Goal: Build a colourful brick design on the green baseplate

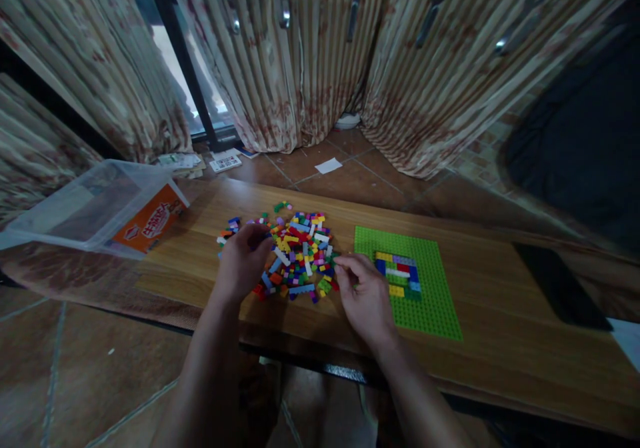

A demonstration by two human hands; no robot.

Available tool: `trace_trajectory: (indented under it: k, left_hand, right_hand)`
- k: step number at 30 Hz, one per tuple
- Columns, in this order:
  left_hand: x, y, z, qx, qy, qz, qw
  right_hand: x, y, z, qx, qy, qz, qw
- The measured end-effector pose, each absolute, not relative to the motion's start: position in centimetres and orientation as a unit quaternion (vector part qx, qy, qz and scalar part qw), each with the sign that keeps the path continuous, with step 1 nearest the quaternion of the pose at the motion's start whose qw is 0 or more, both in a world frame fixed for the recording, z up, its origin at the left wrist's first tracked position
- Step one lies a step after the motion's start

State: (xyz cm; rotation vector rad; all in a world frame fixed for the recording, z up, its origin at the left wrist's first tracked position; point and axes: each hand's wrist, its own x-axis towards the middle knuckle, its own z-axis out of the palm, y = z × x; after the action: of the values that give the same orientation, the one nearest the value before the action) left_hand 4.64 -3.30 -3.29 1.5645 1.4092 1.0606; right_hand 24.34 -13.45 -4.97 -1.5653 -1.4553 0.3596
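A loose pile of small toy building bricks [300,248] in many colours lies on the wooden table. Over its left side is my left hand [243,261], the fingers loosely curved and a gap showing between thumb and forefinger. I see nothing held in it. My right hand [367,295] is at the pile's right edge, thumb and forefinger brought together in a pinch. Whatever is between those fingertips is too small to make out. Just right of that hand lies a green studded baseplate [435,281], partly covered by it. A roughly square outline of coloured bricks [397,259] sits on the plate, with white and red bricks inside.
A clear plastic box [90,235] with an orange label stands at the table's left end. On the right lies a dark flat object [560,285]. Striped curtains [310,68] hang behind the table, and a white paper [329,166] is on the tiled floor.
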Motion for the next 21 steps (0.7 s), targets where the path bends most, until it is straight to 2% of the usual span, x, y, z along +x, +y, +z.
trace_trajectory:
  k: [3, 6, 21]
  left_hand:
    - [5.4, -3.8, -2.6, 0.569, 0.501, 0.448, 0.474]
    - [6.0, -4.3, -1.9, 0.555, 0.489, 0.436, 0.512]
    - [5.4, -4.2, -3.2, 0.621, 0.47, 0.333, 0.531]
  right_hand:
    - [24.3, -13.4, -5.1, -0.636, -0.596, 0.148, 0.468]
    - [24.2, -13.4, -5.1, -0.632, -0.6, 0.151, 0.467]
    - [24.4, -13.6, -5.3, -0.626, -0.616, 0.144, 0.456]
